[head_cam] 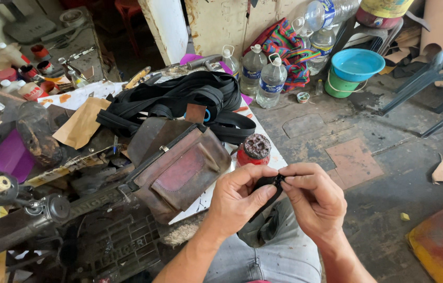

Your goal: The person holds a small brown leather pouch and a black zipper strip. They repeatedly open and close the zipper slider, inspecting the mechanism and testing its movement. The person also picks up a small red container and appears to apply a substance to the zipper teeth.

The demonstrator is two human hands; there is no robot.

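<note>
A narrow black strap [269, 184] is pinched between both hands just below the centre of the frame, above a lap in grey trousers [279, 251]. The strap's upper end is clamped by the thumb and fingers of the left hand [240, 198], which enters from about 7 o'clock, while the same stretch is gripped from the other side by the fingertips of the right hand [313, 196], entering from 5 o'clock; the two hands are pressed together around it, and its lower end is seen hanging down between them. At 10 o'clock from the hands, a worn brown leather pouch [179, 170] is laid on the cluttered workbench, with a red jar [253, 151] capped by a crusted dark lid standing just beside it at 12 o'clock. Farther up, a heap of black webbing [179, 99] is piled on the bench. Clear plastic water bottles [263, 73] are grouped on the floor at 12 o'clock, and a blue basin [358, 64] set on a green bucket is seen at 1 o'clock.
</note>
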